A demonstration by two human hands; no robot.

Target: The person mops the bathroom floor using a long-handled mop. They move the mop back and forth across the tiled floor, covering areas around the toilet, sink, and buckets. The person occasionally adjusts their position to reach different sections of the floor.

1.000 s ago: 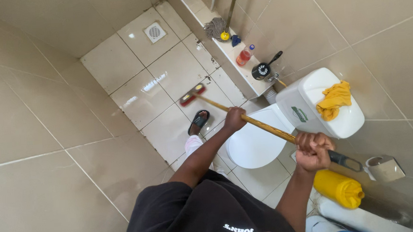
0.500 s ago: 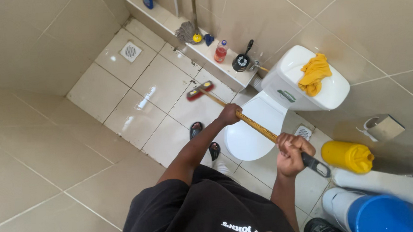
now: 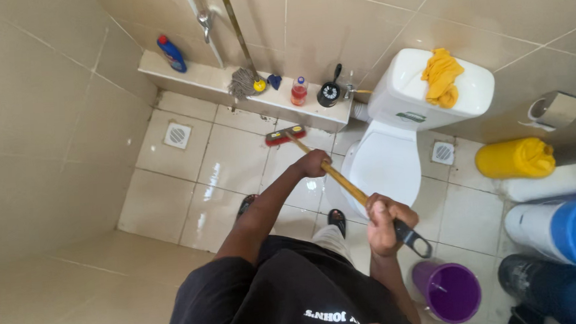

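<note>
1. While the person stood on the wet cream floor tiles [image 3: 189, 162], the left hand [image 3: 314, 163] was wrapped tight round the wooden handle of the broom [image 3: 328, 171], about midway along it.
2. The right hand [image 3: 383, 217] was clenched round the same handle near its dark end grip, close to the body.
3. The broom's red head [image 3: 285, 136] rested on the floor, just beside the low tiled ledge [image 3: 198, 78] and left of the toilet [image 3: 393, 156], whose lid was down.
4. On the ledge stood a blue bottle [image 3: 171, 54], a mop head [image 3: 242, 83], a clear bottle [image 3: 299, 91] holding red liquid, and a dark toilet-brush holder [image 3: 328, 94] with its brush in it.
5. A yellow cloth [image 3: 441, 76] lay on the cistern.
6. A purple bucket [image 3: 447, 292] stood near the right hand; whether it held anything could not be told.
7. A yellow container [image 3: 515, 158] lay on its side by the wall, capped.
8. A blue-lidded white drum [image 3: 564, 230] stood at the right edge, its contents hidden.
</note>
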